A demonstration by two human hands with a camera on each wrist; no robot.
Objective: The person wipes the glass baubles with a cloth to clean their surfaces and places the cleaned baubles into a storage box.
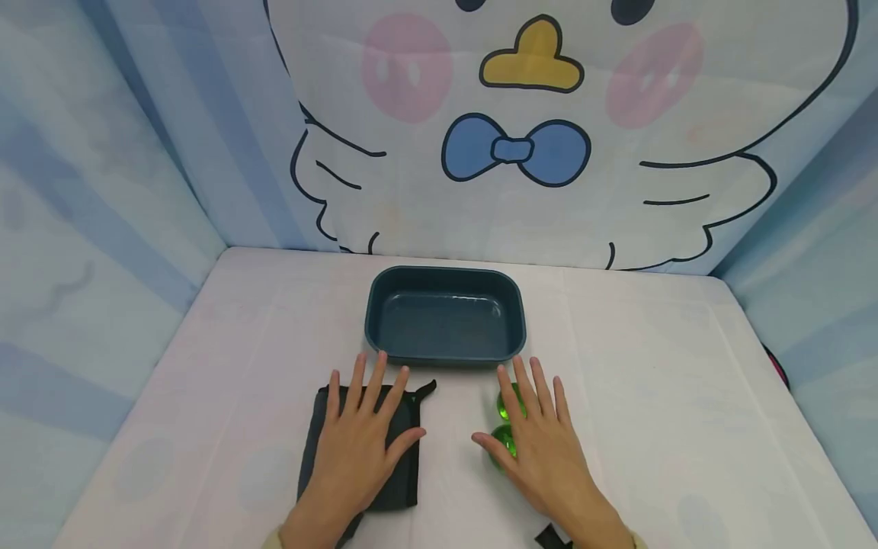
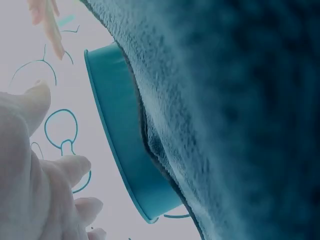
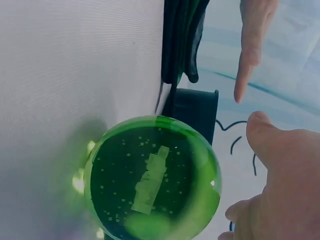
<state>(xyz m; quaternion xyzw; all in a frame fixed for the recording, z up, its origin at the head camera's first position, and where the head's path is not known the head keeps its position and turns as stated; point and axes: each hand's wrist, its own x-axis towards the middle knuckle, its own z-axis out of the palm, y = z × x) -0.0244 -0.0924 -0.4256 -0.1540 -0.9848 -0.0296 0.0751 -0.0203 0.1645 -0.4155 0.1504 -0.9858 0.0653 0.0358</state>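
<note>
My left hand (image 1: 357, 457) hovers with spread fingers over a flat black fabric pouch (image 1: 401, 484) that has a short strap at its top corner. In the left wrist view the pouch's fuzzy cloth (image 2: 210, 100) fills the right side. Spread likewise, my right hand (image 1: 549, 450) is above two clear green balls (image 1: 504, 440), partly covering them. One green ball (image 3: 150, 175) looms large in the right wrist view, with small bubbles inside and the thumb (image 3: 262, 125) apart from it. Neither hand holds anything.
A dark blue-green rectangular container (image 1: 446, 324) stands at the back middle, just beyond the fingertips. A small black piece (image 1: 550, 537) lies by the right wrist. Printed curtains (image 1: 514, 213) surround the white-covered table (image 1: 652, 366) at the back and sides.
</note>
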